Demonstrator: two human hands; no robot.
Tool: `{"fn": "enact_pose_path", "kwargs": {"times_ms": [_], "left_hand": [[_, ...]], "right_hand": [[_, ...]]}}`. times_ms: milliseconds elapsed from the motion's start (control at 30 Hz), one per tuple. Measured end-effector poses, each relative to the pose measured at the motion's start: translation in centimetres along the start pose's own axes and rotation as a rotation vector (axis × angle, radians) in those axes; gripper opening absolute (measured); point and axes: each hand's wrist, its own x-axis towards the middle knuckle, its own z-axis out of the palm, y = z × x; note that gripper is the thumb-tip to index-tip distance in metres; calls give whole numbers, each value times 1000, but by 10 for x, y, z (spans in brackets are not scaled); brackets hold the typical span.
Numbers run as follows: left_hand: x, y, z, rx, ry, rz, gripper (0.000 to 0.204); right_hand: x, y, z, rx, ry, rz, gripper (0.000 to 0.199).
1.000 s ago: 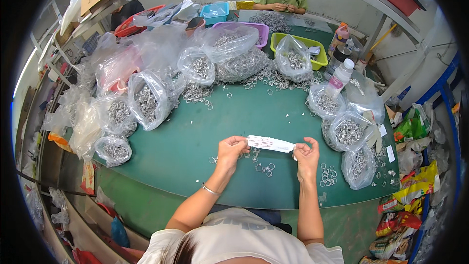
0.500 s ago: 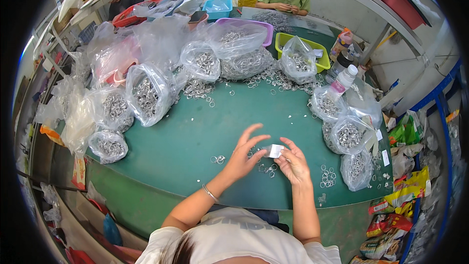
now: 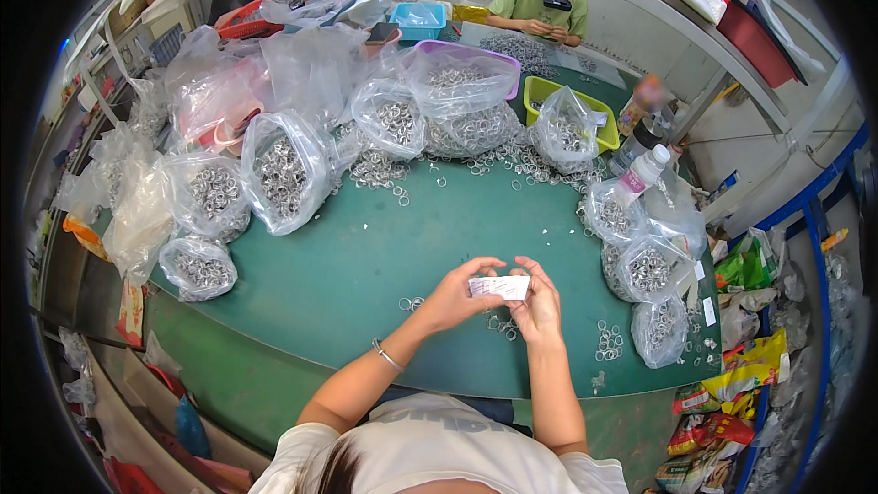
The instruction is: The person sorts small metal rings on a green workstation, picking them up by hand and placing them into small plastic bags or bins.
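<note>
Between my two hands is a small white paper slip [image 3: 499, 287] with faint marks on it, held above the near part of the green table [image 3: 366, 247]. My left hand [image 3: 454, 298] grips its left end, thumb at the lower edge. At the right end, my right hand [image 3: 540, 305] has its thumb and fingers closed on the slip. Beneath the hands lie some loose metal rings [image 3: 502, 324], partly hidden. Another few rings [image 3: 411, 304] rest left of my left hand, and a small group of rings [image 3: 609, 340] lies to the right.
Clear bags of rings [image 3: 283, 174] line the table's left and far sides, with more bags [image 3: 654, 265] at the right. A purple basin [image 3: 512, 73], a green basket [image 3: 607, 134] and a white-capped bottle [image 3: 644, 172] stand beyond. A person [image 3: 540, 9] sits across the table.
My left hand has closed in from its spread pose and now grips the slip's left end. The slip has turned and shows wider between both hands. The view has shifted slightly.
</note>
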Motion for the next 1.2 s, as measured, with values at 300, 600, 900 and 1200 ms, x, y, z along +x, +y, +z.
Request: {"fn": "enact_pose_path", "kwargs": {"times_ms": [300,600,900,1200], "left_hand": [[7,-7,-12,31,84,2,24],[6,10,6,682,227,515,28],[13,-7,4,-120,100,-104,19],[18,-12,4,-472,415,-197,19]], "right_hand": [[-6,1,3,-200,-100,-105,31],[-10,1,1,-151,-66,-178,40],[-11,6,-6,-298,-9,-348,38],[-9,6,-30,-198,83,-338,25]]}}
